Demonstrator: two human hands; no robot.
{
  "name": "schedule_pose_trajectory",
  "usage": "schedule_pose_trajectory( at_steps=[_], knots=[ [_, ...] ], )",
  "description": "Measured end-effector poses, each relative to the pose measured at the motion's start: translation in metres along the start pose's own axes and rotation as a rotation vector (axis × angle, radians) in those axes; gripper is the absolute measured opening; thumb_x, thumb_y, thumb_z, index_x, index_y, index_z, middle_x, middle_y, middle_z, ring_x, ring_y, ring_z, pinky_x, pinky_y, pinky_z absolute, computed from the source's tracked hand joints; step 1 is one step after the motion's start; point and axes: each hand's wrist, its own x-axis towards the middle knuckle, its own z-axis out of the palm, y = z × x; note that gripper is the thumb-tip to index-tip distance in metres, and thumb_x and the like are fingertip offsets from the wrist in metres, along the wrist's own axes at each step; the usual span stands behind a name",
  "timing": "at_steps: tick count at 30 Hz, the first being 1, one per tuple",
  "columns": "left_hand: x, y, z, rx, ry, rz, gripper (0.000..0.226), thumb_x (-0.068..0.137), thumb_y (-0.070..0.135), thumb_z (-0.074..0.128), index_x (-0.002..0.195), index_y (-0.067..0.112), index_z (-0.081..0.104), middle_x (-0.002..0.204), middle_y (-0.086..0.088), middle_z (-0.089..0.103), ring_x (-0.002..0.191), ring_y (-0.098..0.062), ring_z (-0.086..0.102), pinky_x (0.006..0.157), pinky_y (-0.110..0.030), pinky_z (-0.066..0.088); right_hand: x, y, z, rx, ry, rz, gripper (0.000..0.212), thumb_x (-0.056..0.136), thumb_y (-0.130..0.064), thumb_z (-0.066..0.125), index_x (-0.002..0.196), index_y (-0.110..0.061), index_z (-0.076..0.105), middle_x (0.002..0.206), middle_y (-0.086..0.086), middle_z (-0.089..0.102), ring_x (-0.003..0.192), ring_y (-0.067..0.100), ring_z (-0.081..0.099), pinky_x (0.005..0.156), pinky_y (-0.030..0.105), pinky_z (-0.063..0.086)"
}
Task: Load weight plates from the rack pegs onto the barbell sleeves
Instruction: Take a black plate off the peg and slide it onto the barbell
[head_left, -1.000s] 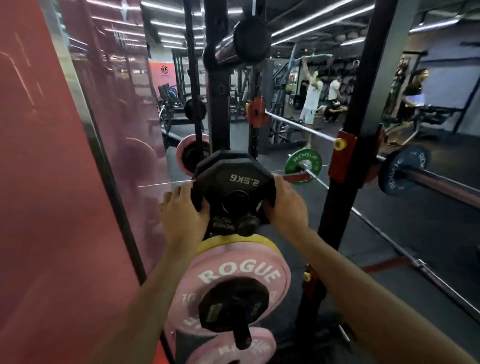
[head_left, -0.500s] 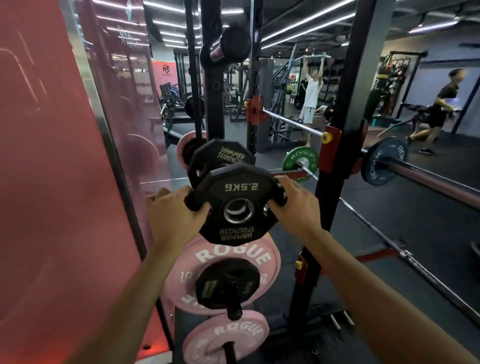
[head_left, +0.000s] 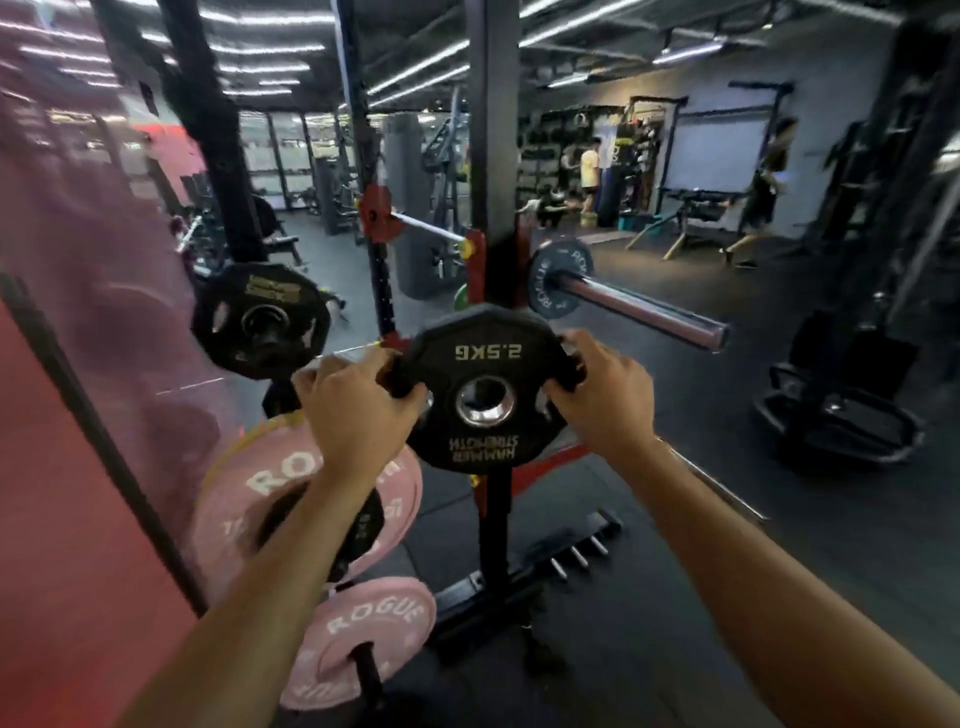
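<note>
A black 2.5 kg plate (head_left: 485, 353) hangs in the air in front of the rack upright, upside down to me, free of any peg. My left hand (head_left: 353, 410) grips its left edge and my right hand (head_left: 605, 395) grips its right edge. Up and to the right, the barbell sleeve (head_left: 644, 309) sticks out toward me with one dark blue plate (head_left: 558, 283) on it. Another black plate (head_left: 262, 319) stays on a rack peg at the left. Two pink plates (head_left: 306, 470) (head_left: 363, 634) sit on lower pegs.
The black rack upright (head_left: 491, 156) stands just behind the held plate, with red hooks (head_left: 376, 213) holding the bar. A red wall and mirror (head_left: 62, 415) fill the left side. A plate tree base (head_left: 841, 431) stands on the right floor. People move in the background.
The 2.5 kg plate has come off its peg and moved right, in front of the upright. The view has swung right, bringing the barbell sleeve closer to centre.
</note>
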Motion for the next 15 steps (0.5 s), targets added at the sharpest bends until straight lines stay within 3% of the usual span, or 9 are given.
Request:
schedule_pose_trajectory(
  at_steps=[7,11,15],
  knots=[
    [-0.027,0.117,0.057,-0.143,-0.085,0.141,0.035,0.056,0.035,0.086,0.086,0.023,0.072,0.06,-0.006,0.06,0.071,-0.032,0.061,0.069,-0.035,0.03,-0.031,0.09,-0.085,-0.124,0.077,0.176,0.043,0.067,-0.027,0.075,0.108,-0.028,0.065,0.095,0.002,0.067,0.082,0.031,0.065,0.065,0.036,0.049],
    [-0.026,0.169,0.087,-0.278,-0.134,0.162,0.032,0.063,0.043,0.078,0.086,0.022,0.072,0.066,-0.005,0.064,0.08,-0.032,0.06,0.076,-0.037,0.03,-0.034,0.136,-0.11,-0.201,0.1,0.293,0.044,0.07,-0.029,0.072,0.113,-0.033,0.064,0.101,0.0,0.066,0.087,0.03,0.065,0.069,0.036,0.049],
    [-0.021,0.209,0.124,-0.369,-0.157,0.176,0.037,0.063,0.046,0.069,0.091,0.022,0.072,0.07,-0.008,0.067,0.082,-0.033,0.062,0.078,-0.043,0.045,-0.028,0.175,-0.119,-0.207,0.128,0.321,0.045,0.069,-0.023,0.073,0.114,-0.028,0.065,0.102,0.001,0.067,0.085,0.03,0.065,0.068,0.037,0.05]
  ],
)
